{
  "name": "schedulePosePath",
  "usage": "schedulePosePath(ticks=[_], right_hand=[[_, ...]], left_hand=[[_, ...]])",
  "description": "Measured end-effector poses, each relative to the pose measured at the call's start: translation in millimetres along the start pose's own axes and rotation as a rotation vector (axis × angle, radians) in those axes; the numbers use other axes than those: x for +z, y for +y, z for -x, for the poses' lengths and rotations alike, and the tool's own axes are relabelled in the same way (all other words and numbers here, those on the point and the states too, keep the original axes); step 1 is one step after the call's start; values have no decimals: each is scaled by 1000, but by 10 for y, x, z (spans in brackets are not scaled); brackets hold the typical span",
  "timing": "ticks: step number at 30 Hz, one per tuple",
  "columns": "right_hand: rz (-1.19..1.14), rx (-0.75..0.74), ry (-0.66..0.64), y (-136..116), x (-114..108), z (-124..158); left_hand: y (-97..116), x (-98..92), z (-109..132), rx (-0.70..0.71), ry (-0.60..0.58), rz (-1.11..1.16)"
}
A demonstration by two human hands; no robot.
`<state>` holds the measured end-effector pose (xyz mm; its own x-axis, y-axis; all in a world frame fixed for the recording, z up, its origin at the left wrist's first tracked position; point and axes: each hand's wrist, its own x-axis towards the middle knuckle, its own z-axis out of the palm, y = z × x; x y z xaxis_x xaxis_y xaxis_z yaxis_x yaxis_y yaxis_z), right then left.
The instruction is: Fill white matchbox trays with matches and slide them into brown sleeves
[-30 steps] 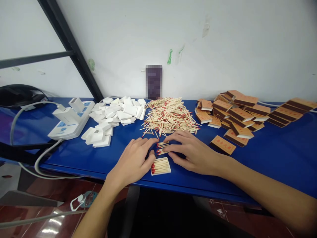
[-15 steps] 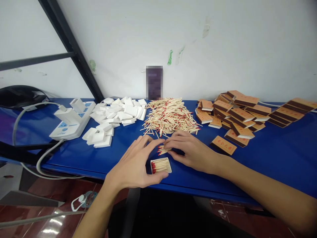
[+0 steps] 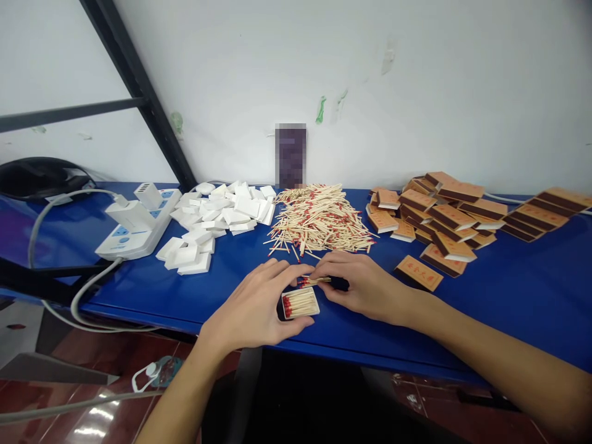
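My left hand point(image 3: 259, 303) is curved around a small white matchbox tray point(image 3: 317, 303) at the table's front. Its thumb lies along the near edge, and the other fingers reach past the far side. Red-tipped matches point(image 3: 300, 304) lie side by side in the tray, heads to the left. Just beyond it, my right hand point(image 3: 358, 285) pinches a small bundle of matches point(image 3: 316, 281) between thumb and fingers. My left index fingertip is close to that bundle; whether it touches is unclear. A large heap of loose matches point(image 3: 319, 222) lies behind both hands.
White empty trays point(image 3: 222, 209) are piled on the left, beside a power strip point(image 3: 139, 231) with plugs and cables. Orange matchbox sleeves point(image 3: 451, 216) are heaped on the right. A dark pixelated object point(image 3: 291, 154) stands against the wall. The blue table's point(image 3: 351, 350) front edge is close.
The tray has shifted slightly away from me with my left hand around it. The match bundle in my right hand has turned and now sits near the tray's far edge.
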<state>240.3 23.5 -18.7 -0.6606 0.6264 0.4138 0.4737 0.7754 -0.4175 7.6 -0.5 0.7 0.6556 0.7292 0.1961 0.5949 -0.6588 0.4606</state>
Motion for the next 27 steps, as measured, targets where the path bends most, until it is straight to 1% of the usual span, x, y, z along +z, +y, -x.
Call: schedulePosePath(ticks=[9,14,19,22,25,27], right_hand=[[-1,-14,41,40,6,-5],[-50,-14,93,48,8,-18],[-73,-5,171,-22,-31,-21],[-111,-49,183,-87,-38,-1],[-152,-125,131,-147,-21,17],[-138,-183,111,-172,-8,21]], left_hand=[[-8,9,1,19,-10,50],[-25,21,-15,12,29,33],[-24,27,-32,-17,84,17],[-25,32,-27,-9,91,13],[-29,34,-18,6,47,6],[-35,35,-12,10,20,4]])
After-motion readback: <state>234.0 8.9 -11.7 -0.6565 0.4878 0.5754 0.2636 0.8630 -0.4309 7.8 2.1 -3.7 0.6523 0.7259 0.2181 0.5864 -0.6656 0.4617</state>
